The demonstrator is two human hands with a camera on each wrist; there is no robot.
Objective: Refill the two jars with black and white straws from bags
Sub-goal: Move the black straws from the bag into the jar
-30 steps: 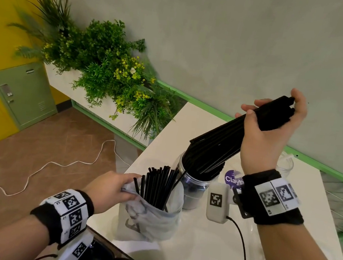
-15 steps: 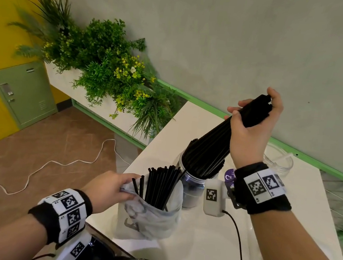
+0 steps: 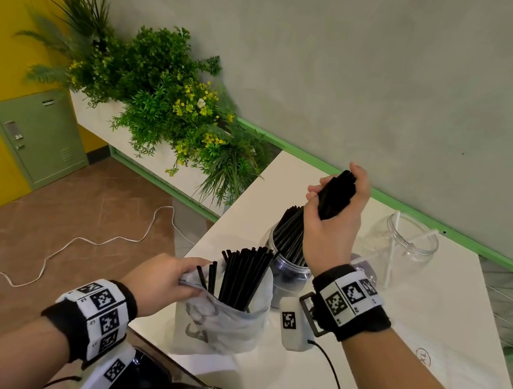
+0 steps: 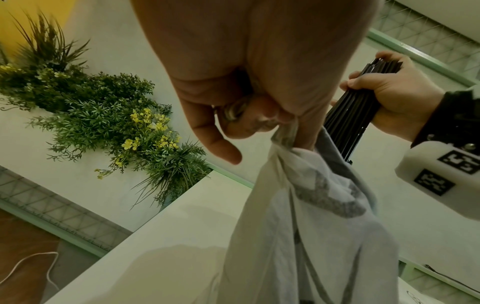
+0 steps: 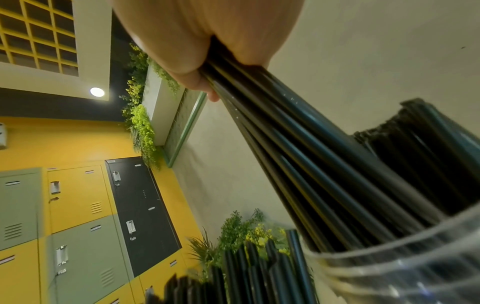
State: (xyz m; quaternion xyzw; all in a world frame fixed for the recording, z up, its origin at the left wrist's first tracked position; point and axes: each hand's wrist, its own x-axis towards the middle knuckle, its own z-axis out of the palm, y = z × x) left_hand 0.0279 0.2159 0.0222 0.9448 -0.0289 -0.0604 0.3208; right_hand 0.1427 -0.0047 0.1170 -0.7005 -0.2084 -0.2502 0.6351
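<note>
My right hand [image 3: 335, 204] grips the top of a thick bundle of black straws [image 3: 296, 232] [image 5: 298, 144] whose lower ends stand inside a clear jar [image 3: 287, 273] [image 5: 405, 265]. My left hand [image 3: 162, 283] [image 4: 259, 92] pinches the rim of a thin white plastic bag [image 3: 225, 321] [image 4: 311, 226] standing at the table's near left corner. More black straws [image 3: 244, 277] stick up out of that bag. A second clear jar [image 3: 405, 246], to the right near the wall, holds a few white straws.
The white table [image 3: 422, 363] ends just left of the bag, with brown floor and a white cable [image 3: 79, 242] below. A planter of green plants [image 3: 163, 100] lies beyond the table's far left corner. A grey wall runs behind the jars.
My right hand has come down and toward the left with the black straw bundle, which has swung from a slant to nearly upright and sunk deeper into the jar. My left hand still holds the bag.
</note>
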